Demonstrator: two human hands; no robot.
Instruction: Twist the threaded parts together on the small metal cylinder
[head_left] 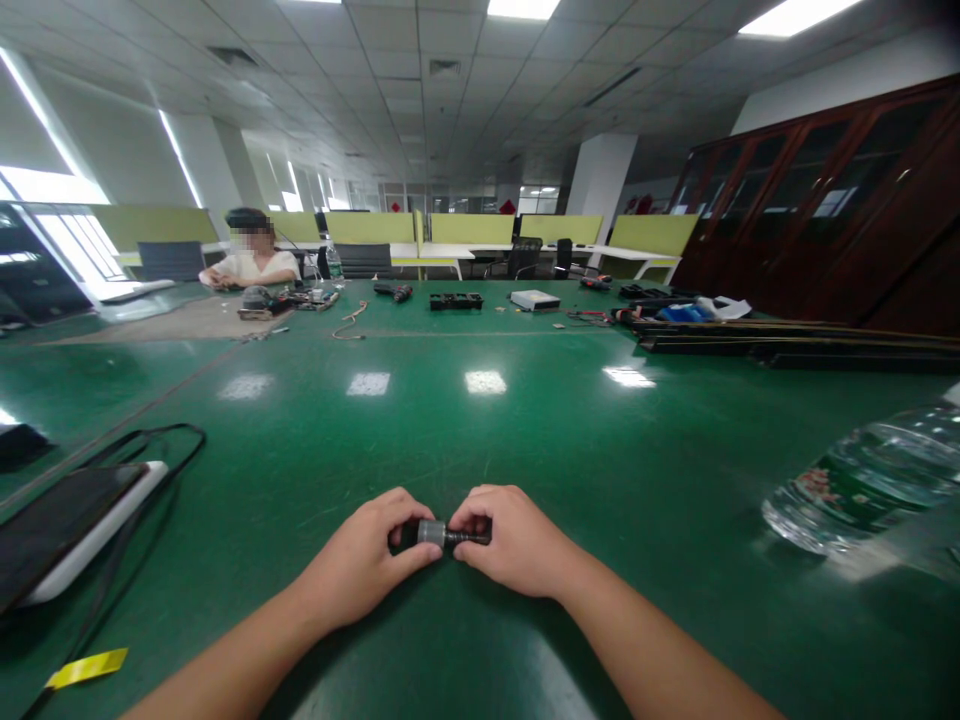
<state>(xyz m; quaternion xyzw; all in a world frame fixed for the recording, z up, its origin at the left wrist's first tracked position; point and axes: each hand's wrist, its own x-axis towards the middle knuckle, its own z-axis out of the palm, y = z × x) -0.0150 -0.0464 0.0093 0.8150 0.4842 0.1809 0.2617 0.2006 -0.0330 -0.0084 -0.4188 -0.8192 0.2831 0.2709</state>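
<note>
Low in the middle of the view, a small metal cylinder (431, 532) with a dark threaded shaft (456, 538) lies sideways between my two hands, just above or on the green table (420, 420). My left hand (367, 560) is closed, thumb and fingers around the cylinder's left part. On the other side my right hand (517, 540) pinches the right end of the shaft. The fingertips of the two hands are a small gap apart. Dark ends of the piece are partly hidden inside both hands.
A water bottle (862, 490) lies at the right. On the left are a dark-screened device (75, 530) with a black cable and a yellow tag (88, 668). Tools, a white box (534, 300) and black strips (750, 345) line the far side, where a person (259, 265) sits.
</note>
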